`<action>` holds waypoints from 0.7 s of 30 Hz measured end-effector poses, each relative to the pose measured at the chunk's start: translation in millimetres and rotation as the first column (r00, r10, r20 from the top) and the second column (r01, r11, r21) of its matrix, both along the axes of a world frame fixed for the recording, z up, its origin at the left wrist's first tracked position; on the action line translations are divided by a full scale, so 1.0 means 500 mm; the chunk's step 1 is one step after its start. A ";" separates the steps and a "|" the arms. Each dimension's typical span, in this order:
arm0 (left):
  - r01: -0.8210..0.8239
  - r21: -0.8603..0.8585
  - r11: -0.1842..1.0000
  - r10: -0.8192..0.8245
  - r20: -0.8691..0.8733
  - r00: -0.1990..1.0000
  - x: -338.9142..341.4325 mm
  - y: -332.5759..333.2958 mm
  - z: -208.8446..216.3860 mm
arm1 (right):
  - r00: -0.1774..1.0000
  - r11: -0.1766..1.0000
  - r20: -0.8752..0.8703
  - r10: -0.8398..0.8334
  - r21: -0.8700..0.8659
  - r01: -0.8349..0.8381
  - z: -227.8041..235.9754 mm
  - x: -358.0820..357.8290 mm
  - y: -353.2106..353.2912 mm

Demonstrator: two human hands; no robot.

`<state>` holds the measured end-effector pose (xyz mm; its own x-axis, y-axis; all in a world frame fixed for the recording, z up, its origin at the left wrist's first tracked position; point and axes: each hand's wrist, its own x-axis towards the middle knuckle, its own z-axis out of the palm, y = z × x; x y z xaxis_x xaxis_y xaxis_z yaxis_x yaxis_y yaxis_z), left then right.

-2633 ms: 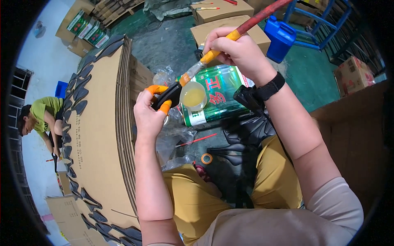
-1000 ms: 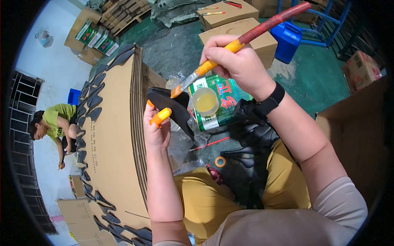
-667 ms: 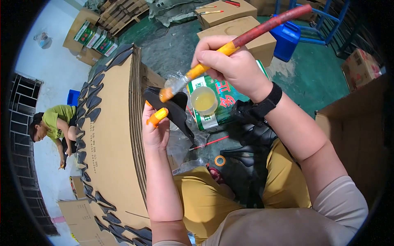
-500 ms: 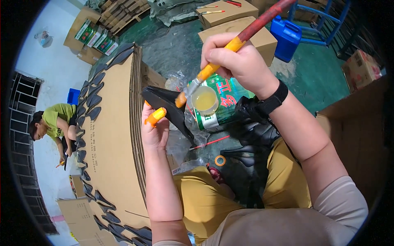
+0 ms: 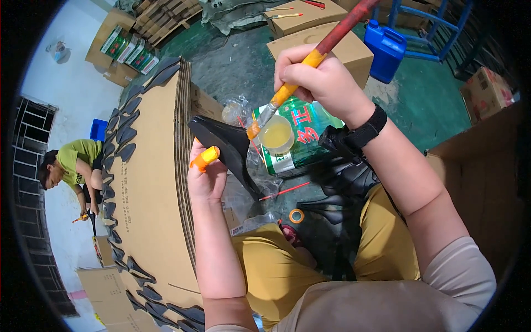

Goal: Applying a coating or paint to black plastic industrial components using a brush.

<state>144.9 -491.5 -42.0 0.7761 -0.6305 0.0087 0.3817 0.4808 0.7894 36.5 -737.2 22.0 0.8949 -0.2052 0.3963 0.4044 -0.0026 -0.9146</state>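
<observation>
Head view: fingers (image 5: 300, 73) grip brush (image 5: 326, 46) slanting down leftward, black piece (image 5: 234, 148) slanting down rightward.

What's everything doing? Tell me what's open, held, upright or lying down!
Paintbrush: held in right fingers, bristles down.
Black shoe sole: held in left fingers, tilted.
Plastic cup: open, holding yellowish liquid.
Green tin: printed side up.
Blue jug: upright.
Orange tape roll: lying flat.

To my distant eye, a beige-grey short-sleeved shirt (image 5: 376, 301), mustard trousers (image 5: 265, 252), black right-wrist strap (image 5: 371, 130), orange-yellow left finger covers (image 5: 205, 159).
</observation>
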 end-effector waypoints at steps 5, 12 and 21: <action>0.068 -0.030 0.997 -0.069 -0.015 0.998 0.003 -0.001 0.003 | 0.998 0.992 0.048 -0.031 0.125 0.025 -0.002 0.010 0.025; 0.040 -0.147 0.988 -0.053 -0.090 0.994 0.013 0.011 -0.003 | 0.999 0.998 0.028 -0.039 0.041 0.038 -0.018 0.014 0.020; 0.008 -0.354 0.935 -0.104 -0.252 0.962 0.026 -0.001 -0.008 | 0.987 0.989 0.095 -0.126 0.085 0.118 -0.036 0.023 0.059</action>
